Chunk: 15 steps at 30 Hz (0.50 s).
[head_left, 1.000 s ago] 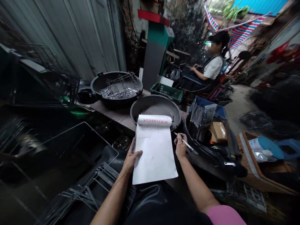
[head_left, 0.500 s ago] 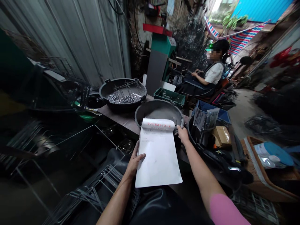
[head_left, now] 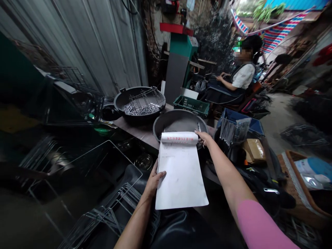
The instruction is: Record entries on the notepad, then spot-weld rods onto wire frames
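Observation:
A stack of white paper sheets (head_left: 181,180) lies before me, its top rolled back so that a strip with red print shows. My left hand (head_left: 156,178) grips the left edge, thumb on top and fingers underneath. My right hand (head_left: 204,138) is closed at the right end of the rolled part, touching it. A slim pen (head_left: 199,126) sticks up from its fingers; most of it is hidden. Just behind the paper stands a round dark pan (head_left: 178,117), partly covered by the sheets.
Another dark pan (head_left: 119,103) holds bent metal wires. Beyond are a green crate (head_left: 192,105) and a seated person (head_left: 242,76). On the right stand a blue bin (head_left: 255,126) with wire pieces and a wicker basket (head_left: 293,180). Wire frames (head_left: 114,207) lie at lower left.
My right hand has shifted up and inward against the rolled end of the paper. The view has turned slightly left, so everything sits further right. My left hand keeps its hold.

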Each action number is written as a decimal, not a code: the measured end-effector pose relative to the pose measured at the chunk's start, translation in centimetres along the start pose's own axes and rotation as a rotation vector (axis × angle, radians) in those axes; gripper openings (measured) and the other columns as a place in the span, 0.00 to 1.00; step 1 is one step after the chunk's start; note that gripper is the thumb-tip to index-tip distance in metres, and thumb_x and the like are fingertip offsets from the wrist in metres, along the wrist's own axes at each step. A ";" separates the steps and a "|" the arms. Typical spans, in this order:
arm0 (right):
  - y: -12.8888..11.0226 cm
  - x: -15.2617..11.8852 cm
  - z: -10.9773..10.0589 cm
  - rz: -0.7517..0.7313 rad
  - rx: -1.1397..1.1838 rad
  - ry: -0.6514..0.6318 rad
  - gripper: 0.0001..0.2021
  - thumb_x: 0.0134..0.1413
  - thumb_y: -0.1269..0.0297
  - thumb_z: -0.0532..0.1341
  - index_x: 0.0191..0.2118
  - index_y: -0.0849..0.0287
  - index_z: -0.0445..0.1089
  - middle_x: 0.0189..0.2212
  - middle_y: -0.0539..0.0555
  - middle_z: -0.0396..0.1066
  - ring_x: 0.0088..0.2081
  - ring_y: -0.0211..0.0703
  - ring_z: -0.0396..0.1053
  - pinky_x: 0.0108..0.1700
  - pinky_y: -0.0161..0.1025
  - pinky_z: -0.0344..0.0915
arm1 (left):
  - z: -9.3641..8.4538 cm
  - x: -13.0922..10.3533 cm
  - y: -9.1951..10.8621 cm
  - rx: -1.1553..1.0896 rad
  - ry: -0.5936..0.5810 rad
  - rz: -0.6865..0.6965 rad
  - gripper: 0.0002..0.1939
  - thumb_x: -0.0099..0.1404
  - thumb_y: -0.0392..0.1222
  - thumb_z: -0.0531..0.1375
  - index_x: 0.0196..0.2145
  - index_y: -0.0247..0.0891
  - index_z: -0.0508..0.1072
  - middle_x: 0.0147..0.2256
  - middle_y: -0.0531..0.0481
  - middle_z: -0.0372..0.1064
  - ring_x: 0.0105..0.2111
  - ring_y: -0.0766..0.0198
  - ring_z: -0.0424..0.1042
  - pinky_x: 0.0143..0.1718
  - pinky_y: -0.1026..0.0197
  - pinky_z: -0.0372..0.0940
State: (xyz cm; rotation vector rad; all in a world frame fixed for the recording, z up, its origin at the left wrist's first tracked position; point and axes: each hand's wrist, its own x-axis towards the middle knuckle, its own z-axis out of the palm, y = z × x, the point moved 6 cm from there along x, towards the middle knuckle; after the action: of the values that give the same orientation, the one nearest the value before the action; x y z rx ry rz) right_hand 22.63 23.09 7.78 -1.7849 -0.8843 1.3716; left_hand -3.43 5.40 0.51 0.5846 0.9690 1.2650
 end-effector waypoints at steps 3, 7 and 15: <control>-0.8 -0.1 0.4 -0.016 0.059 -0.091 0.15 0.52 0.62 0.58 0.20 0.61 0.55 0.08 0.42 0.51 0.09 0.24 0.42 0.11 0.24 0.37 | 0.0 0.1 0.0 0.006 0.003 0.007 0.40 0.45 0.36 0.62 0.57 0.43 0.54 0.57 0.48 0.54 0.52 0.53 0.58 0.49 0.59 0.59; -2.1 -0.6 0.4 -0.062 0.133 -0.174 0.16 0.49 0.63 0.60 0.20 0.61 0.53 0.10 0.41 0.51 0.10 0.23 0.41 0.12 0.24 0.36 | 0.2 -0.1 0.3 -0.004 0.001 0.012 0.40 0.45 0.35 0.62 0.56 0.43 0.56 0.56 0.48 0.54 0.53 0.53 0.58 0.48 0.60 0.59; -3.5 -3.4 0.0 -0.147 0.228 -0.250 0.18 0.50 0.57 0.58 0.20 0.59 0.50 0.11 0.40 0.48 0.10 0.23 0.38 0.12 0.25 0.35 | 0.2 -0.2 0.3 0.005 0.016 -0.011 0.39 0.45 0.36 0.63 0.56 0.44 0.56 0.56 0.48 0.56 0.51 0.52 0.60 0.48 0.58 0.60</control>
State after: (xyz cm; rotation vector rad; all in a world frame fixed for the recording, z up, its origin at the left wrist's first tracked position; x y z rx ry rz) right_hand 21.59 22.01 12.44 -1.3714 -0.9279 1.5530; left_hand -3.39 5.28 0.89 0.5728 0.9877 1.2593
